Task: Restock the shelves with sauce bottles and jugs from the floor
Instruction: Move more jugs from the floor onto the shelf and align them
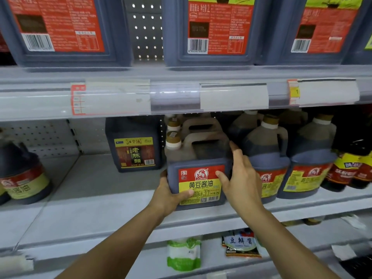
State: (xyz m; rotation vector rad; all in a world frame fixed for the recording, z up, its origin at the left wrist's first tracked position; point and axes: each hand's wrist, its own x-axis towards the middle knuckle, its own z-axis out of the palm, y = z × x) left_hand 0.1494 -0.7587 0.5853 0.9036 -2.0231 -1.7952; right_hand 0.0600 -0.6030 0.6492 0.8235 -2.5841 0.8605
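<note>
A dark soy sauce jug [198, 158] with a red and yellow label and a tan cap stands on the middle shelf [112, 210], near its front edge. My left hand [171, 195] grips its lower left corner, thumb across the label. My right hand [239, 178] lies flat against the jug's right side, fingers spread, thumb on the label. A second jug of the same kind stands right behind it, mostly hidden.
More soy sauce jugs [267, 158] stand close to the right. A vinegar jug [136, 146] sits further back on the left, another jug [22, 174] at far left. Large jugs [213, 31] fill the upper shelf. Pouches [184, 252] lie on the lower shelf.
</note>
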